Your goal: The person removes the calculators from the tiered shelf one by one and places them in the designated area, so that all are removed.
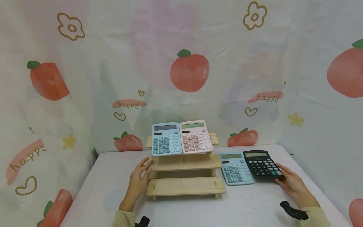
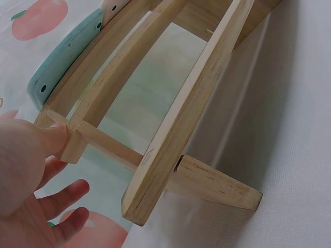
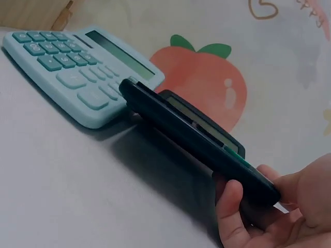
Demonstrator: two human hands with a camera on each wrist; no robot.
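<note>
My right hand (image 1: 293,185) grips the black calculator (image 1: 263,164) by its right edge; in the right wrist view the calculator (image 3: 191,142) is tilted, its near end raised over a shadow. A blue calculator (image 1: 237,170) lies just left of it on the table. My left hand (image 1: 139,178) pinches the left end of the middle step of a wooden tiered stand (image 1: 185,186), thumb on the wood in the left wrist view. On the stand's top tier, another blue calculator (image 1: 166,138) and a pink calculator (image 1: 195,137) lean side by side.
The lower two steps of the stand carry nothing. A white cloth covers the table (image 1: 241,209). Behind and at both sides hangs a curtain (image 1: 221,41) printed with fruit and flowers, close to the table's back edge. Black straps (image 1: 293,211) sit at my wrists.
</note>
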